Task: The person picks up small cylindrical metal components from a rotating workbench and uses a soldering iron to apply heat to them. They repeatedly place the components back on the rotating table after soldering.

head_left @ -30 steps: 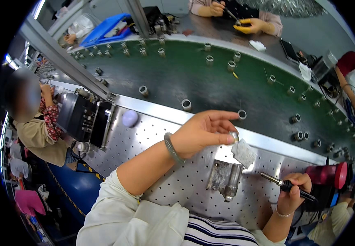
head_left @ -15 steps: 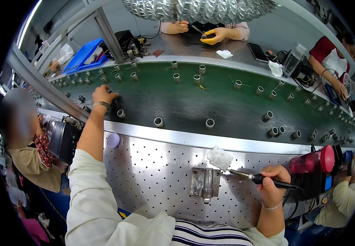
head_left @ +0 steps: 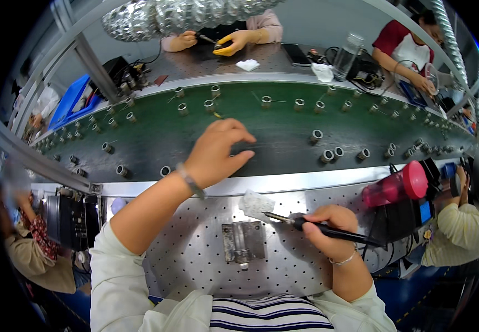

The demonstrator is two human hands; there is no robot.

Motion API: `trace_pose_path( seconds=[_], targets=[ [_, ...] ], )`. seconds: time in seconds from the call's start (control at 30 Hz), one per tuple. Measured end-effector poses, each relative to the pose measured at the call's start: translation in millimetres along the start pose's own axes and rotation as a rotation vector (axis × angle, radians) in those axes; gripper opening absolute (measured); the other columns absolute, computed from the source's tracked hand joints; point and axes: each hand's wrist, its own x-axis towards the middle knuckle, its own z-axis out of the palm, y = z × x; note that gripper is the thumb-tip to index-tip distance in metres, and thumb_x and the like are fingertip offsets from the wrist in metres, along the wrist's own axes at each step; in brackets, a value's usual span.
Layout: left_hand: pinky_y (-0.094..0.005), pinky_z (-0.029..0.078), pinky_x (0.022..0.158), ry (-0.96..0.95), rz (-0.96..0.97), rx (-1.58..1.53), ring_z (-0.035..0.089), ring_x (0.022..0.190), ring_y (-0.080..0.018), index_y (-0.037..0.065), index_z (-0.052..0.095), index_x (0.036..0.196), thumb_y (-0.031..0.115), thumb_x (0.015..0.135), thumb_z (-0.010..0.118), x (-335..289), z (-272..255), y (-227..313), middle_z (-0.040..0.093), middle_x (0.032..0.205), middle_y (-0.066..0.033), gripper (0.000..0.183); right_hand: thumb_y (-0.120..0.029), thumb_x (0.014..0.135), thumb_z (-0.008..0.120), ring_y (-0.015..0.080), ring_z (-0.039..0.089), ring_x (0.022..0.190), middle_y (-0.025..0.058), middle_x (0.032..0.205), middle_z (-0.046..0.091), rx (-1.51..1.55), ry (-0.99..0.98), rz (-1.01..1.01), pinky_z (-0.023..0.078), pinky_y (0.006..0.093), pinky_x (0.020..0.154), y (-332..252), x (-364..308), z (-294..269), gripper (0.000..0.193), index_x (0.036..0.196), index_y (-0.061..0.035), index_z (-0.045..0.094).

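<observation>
My left hand is over the near part of the green conveyor belt, thumb and fingers apart and curved forward. I see nothing held in it; the belt right under the palm is hidden. My right hand grips a black-handled soldering iron, its metal tip pointing left beside a whitish cleaning pad. Nearer to me, a metal fixture block with a rounded channel lies on the perforated metal worktop. A small metal cylinder stands on the belt near my left wrist.
Several more metal cylinders stand along the belt. A pink-lidded bottle and a black soldering station are at the right. Across the belt, a person's hands work with a tool. Other people sit left and right.
My left hand has moved right along the belt from its far-left spot, and its fingers have spread. My right hand still holds the soldering iron by the pad. The view has shifted right.
</observation>
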Motion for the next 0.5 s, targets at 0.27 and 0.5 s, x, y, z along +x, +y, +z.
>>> trace_pose_path(
  seconds=[0.27, 0.5],
  targets=[
    [-0.0384, 0.048, 0.085, -0.274, 0.059, 0.111, 0.058, 0.100, -0.0321, 0.010, 0.060, 0.116, 0.014, 0.077, 0.072, 116, 120, 10, 0.055, 0.109, -0.0133, 0.041, -0.005, 0.065, 0.077, 0.0248, 0.058, 0.049, 0.0092, 0.060, 0.059, -0.231, 0.004, -0.290, 0.045, 0.0315, 0.047, -5, 10, 2, 0.018, 0.078, -0.0032, 0.064],
    [-0.0397, 0.049, 0.075, -0.333, 0.082, 0.201, 0.059, 0.084, -0.0310, 0.008, 0.065, 0.099, 0.018, 0.075, 0.072, 99, 121, -1, 0.057, 0.092, -0.0123, 0.027, -0.006, 0.065, 0.077, 0.0232, 0.059, 0.050, 0.0079, 0.060, 0.059, -0.243, 0.000, -0.347, 0.046, 0.0313, 0.046, -6, 6, 1, 0.019, 0.077, -0.0037, 0.063]
  ],
)
